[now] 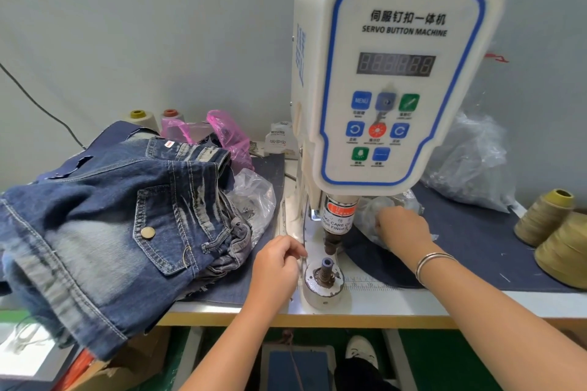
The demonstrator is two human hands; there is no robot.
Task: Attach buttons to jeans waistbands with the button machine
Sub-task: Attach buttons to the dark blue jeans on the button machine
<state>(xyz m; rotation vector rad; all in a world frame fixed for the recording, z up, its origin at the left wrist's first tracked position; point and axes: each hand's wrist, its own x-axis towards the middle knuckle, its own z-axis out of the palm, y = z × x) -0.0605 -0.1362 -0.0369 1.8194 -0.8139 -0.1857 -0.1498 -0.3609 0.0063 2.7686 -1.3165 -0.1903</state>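
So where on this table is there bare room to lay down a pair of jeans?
Bare denim mat between the right hand and the thread cones. Left of the button machine is crowded: jeans pile, plastic bags.

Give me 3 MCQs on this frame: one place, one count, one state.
1. The pile of blue denim jeans lies where?
A. Left of the white servo button machine
B. Right of it
C. On the floor

2. How many olive thread cones stand at the right edge?
A. One
B. Two
C. Four

3. What is on the machine's lower die post?
A. A waistband
B. A plastic bag
C. Nothing

Answers: A, the jeans sit left of the machine; B, two cones show there; C, the post stands bare.
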